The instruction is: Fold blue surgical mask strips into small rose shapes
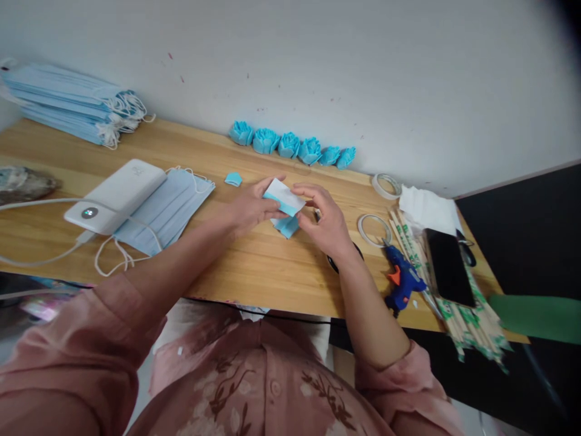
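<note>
Hands, left (249, 209) and right (324, 223), both pinched a mask strip (284, 198) by its ends just above the table (254, 266), near more strips (287, 226); it looked light, limp, best gripped at edges.
</note>
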The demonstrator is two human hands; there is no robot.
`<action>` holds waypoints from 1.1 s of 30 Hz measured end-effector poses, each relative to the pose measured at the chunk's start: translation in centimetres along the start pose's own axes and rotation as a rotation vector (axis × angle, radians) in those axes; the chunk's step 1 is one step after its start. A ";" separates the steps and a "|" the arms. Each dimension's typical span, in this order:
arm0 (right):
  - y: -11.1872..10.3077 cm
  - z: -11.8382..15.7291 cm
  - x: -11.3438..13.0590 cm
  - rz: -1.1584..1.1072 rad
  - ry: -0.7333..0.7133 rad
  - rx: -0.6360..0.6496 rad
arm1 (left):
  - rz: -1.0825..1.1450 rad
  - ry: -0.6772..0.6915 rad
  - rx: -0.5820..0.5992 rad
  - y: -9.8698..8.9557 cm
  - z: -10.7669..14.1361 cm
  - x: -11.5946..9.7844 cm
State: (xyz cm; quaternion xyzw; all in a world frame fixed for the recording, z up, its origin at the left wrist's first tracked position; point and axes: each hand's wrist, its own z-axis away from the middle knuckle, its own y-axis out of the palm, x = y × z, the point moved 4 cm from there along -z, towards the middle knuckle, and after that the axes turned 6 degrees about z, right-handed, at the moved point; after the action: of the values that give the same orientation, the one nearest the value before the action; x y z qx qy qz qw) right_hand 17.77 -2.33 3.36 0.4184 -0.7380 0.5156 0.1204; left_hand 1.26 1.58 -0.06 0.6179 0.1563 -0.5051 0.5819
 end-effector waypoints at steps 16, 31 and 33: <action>0.0 0.3 -0.9 0.006 0.136 -0.160 | 0.178 0.071 0.077 0.6 0.3 -0.3; 0.4 0.2 -1.7 -0.109 0.225 -0.165 | 0.178 0.062 0.145 0.9 0.2 0.3; 0.3 0.3 -1.8 -0.112 0.235 -0.205 | 0.181 0.062 0.145 0.8 0.1 0.3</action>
State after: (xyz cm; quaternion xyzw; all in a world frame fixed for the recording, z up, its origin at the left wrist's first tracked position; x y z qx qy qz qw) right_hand 18.79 -1.64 1.95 0.3812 -0.7431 0.4755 0.2762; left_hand 1.97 1.16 0.12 0.6852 0.0811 -0.4410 0.5739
